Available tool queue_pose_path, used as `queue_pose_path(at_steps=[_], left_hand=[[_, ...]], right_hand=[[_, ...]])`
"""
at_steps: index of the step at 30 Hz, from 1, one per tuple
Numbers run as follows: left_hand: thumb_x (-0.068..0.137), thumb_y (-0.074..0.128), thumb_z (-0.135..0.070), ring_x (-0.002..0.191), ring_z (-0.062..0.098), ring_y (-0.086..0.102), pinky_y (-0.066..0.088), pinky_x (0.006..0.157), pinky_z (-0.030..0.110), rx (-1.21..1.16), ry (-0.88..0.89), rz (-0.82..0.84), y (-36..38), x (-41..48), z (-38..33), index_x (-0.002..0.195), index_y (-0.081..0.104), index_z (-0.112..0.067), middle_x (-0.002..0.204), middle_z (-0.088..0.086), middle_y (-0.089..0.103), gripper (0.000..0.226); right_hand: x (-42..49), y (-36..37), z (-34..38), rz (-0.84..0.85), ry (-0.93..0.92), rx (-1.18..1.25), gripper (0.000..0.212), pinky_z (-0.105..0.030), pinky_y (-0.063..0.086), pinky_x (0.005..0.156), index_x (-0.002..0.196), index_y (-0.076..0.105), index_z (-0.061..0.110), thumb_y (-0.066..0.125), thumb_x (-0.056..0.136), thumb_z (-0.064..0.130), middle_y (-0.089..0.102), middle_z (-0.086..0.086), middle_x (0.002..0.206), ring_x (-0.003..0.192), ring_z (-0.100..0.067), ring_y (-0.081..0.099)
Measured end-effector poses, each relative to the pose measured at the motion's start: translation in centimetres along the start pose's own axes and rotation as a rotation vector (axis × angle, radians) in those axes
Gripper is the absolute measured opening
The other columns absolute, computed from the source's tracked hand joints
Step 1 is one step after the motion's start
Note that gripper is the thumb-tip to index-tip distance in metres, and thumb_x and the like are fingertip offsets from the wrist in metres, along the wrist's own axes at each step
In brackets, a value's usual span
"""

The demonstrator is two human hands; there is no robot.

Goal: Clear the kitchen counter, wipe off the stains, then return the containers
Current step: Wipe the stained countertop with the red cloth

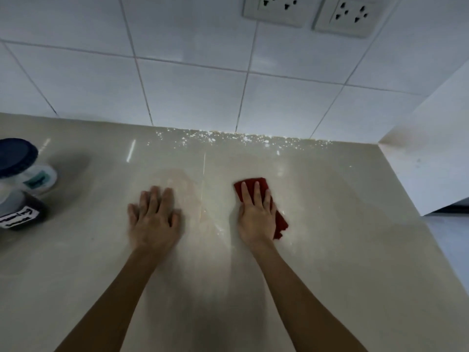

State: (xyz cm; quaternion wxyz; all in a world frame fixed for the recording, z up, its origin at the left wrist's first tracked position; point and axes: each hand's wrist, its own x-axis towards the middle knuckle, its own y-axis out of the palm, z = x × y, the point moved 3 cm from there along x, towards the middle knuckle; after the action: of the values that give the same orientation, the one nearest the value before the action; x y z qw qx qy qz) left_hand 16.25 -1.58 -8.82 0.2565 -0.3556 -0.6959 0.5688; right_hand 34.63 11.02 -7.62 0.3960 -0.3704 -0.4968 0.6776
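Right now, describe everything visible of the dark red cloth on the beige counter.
The dark red cloth is a soft, matte fabric rag, bunched into a rough oblong. It lies on the glossy beige counter, right of centre. The right hand presses flat on it with straight fingers, covering its middle; only its far edge and ragged near-right corner show. Nothing else touches it.

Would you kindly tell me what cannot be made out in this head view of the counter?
Containers, head view: cut off by the left edge and blurred; label unreadable.
Red cloth, head view: mostly hidden under the right hand.
Counter, head view: patch under the left hand covered.
White specks, head view: too small to identify.
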Motion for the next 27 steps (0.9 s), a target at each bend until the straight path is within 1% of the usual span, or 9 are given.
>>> queue_pose_path(at_steps=[4,6,10,13,15,18,22,24,27], left_hand=[[0.087,0.017,-0.049,0.144,0.029,0.01,0.005,0.114,0.051,0.002,0.003,-0.019,0.0,-0.3,0.2,0.148,0.021,-0.025,0.157,0.008,0.016,0.066],[0.087,0.017,-0.05,0.145,0.028,0.009,0.005,0.114,0.051,-0.005,0.008,-0.014,0.0,-0.4,0.2,0.148,0.02,-0.025,0.157,0.008,0.015,0.066],[0.088,0.019,-0.049,0.144,0.029,0.011,0.006,0.114,0.051,-0.013,0.015,-0.036,-0.1,-0.4,0.1,0.147,0.023,-0.025,0.157,0.007,0.018,0.064],[0.088,0.018,-0.049,0.145,0.028,0.009,0.005,0.115,0.05,-0.014,0.008,-0.032,0.0,-0.4,0.2,0.148,0.022,-0.026,0.157,0.007,0.017,0.064],[0.088,0.019,-0.049,0.144,0.028,0.01,0.005,0.115,0.05,-0.02,0.008,-0.033,0.0,-0.4,0.2,0.147,0.022,-0.026,0.157,0.007,0.017,0.064],[0.089,0.02,-0.049,0.144,0.029,0.01,0.005,0.115,0.05,-0.025,0.017,-0.034,-0.1,-0.5,0.1,0.147,0.023,-0.025,0.157,0.008,0.017,0.063],[0.093,0.027,-0.045,0.145,0.028,0.01,0.005,0.115,0.05,-0.036,0.01,-0.037,-0.1,-0.6,0.1,0.147,0.023,-0.025,0.157,0.007,0.017,0.058],[0.089,0.022,-0.048,0.145,0.028,0.009,0.004,0.115,0.049,-0.037,0.012,-0.032,-0.1,-0.5,0.1,0.147,0.023,-0.026,0.157,0.007,0.017,0.062],[0.087,0.018,-0.051,0.145,0.027,0.008,0.003,0.115,0.049,-0.025,0.011,-0.036,0.0,-0.4,0.1,0.148,0.021,-0.026,0.157,0.006,0.016,0.065]], right_hand=[[-2.6,0.2,-0.3,0.011,-0.131,0.002,0.057,-0.042,0.004,0.118,0.149,0.006,0.037,0.029,0.099,0.022,0.001,0.003,0.16,0.147,-0.024,-0.002],[-3.7,0.0,-2.4,-0.001,-0.122,-0.005,0.059,-0.042,0.005,0.119,0.15,0.007,0.035,0.03,0.099,0.019,0.002,0.003,0.16,0.147,-0.024,-0.002],[-2.6,-1.5,-7.5,-0.04,0.141,-0.039,0.06,-0.043,0.006,0.119,0.151,0.003,0.028,0.03,0.099,0.018,-0.001,-0.003,0.16,0.146,-0.028,-0.003],[-0.2,-1.7,-6.8,-0.056,0.241,-0.011,0.061,-0.044,0.006,0.118,0.152,0.003,0.024,0.031,0.098,0.016,0.0,-0.006,0.16,0.146,-0.03,0.0],[0.9,-1.2,-4.1,-0.045,0.167,-0.013,0.063,-0.043,0.006,0.117,0.151,0.003,0.024,0.031,0.096,0.014,0.0,-0.006,0.16,0.146,-0.029,0.002],[-0.4,0.0,-0.2,-0.027,-0.057,-0.021,0.064,-0.041,0.003,0.117,0.151,0.003,0.025,0.031,0.095,0.012,0.0,-0.005,0.16,0.146,-0.028,0.002],[-5.5,0.3,-1.1,-0.046,-0.275,0.017,0.06,-0.034,-0.004,0.115,0.151,0.01,0.026,0.034,0.098,0.012,0.007,0.0,0.159,0.147,-0.025,0.004],[-5.6,-0.4,-4.1,-0.04,-0.221,0.011,0.059,-0.03,-0.005,0.115,0.15,0.009,0.028,0.032,0.099,0.012,0.005,0.002,0.159,0.147,-0.023,0.001],[-2.6,-1.3,-6.6,-0.05,-0.019,-0.04,0.059,-0.038,0.004,0.12,0.151,0.004,0.028,0.03,0.099,0.015,0.004,-0.001,0.16,0.147,-0.025,0.0]])
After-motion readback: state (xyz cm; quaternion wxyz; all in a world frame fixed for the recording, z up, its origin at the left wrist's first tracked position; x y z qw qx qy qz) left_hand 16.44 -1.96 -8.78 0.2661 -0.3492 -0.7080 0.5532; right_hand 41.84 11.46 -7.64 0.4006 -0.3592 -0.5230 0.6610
